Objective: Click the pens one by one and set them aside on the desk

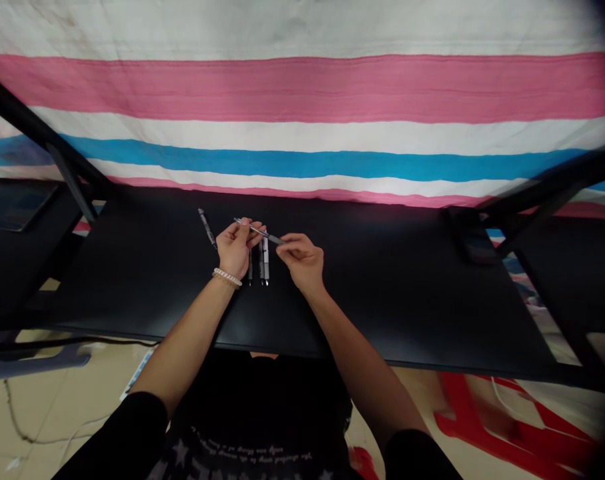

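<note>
A slim grey pen (258,231) is held up between my two hands above the table, tilted down toward the right. My left hand (235,247) grips its left part between thumb and fingers. At its right end, my right hand (302,260) pinches the tip with bent fingers. Beneath the hands lie several pens, among them a white-and-grey pen (266,260) and a dark pen (261,263) side by side. Another dark pen (251,268) is partly covered by my left hand. Farther left, a separate black pen (207,227) rests at a slant.
The black table (382,280) stretches out under my arms, between dark metal frame bars (69,173) at both sides. A striped sheet (302,90) hangs behind it. On the floor at the right is a red plastic stool (482,420); a cable (12,407) runs at the left.
</note>
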`<action>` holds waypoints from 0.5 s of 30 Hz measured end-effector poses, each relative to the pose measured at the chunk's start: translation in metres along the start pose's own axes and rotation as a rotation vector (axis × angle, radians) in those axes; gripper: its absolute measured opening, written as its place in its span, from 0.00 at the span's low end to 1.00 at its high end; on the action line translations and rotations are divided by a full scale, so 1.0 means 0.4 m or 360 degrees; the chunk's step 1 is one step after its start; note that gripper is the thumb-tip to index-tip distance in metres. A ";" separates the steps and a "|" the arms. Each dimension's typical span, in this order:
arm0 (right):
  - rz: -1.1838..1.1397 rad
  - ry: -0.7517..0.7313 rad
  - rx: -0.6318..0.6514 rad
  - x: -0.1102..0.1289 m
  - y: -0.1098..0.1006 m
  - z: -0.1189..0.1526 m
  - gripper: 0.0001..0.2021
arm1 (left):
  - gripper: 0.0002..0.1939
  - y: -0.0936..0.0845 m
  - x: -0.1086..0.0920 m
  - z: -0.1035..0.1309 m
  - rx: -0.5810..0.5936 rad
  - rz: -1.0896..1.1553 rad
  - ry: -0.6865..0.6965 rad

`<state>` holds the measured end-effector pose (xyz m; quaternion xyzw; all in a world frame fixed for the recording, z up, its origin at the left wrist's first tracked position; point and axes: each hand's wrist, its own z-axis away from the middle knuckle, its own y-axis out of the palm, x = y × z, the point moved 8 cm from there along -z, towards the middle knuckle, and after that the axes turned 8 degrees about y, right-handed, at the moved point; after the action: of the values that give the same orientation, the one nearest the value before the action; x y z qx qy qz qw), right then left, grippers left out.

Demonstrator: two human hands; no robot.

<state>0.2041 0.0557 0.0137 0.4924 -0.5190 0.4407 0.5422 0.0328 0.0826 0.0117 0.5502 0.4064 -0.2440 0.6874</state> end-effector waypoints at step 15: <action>0.0197 -0.0201 -0.0148 0.037 -0.018 0.013 0.10 | 0.17 -0.019 -0.004 -0.019 -0.0050 0.0026 0.0061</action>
<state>0.2115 0.0492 0.0279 0.4605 -0.6014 0.4170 0.5024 0.0237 0.0875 0.0082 0.5473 0.4188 -0.2213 0.6900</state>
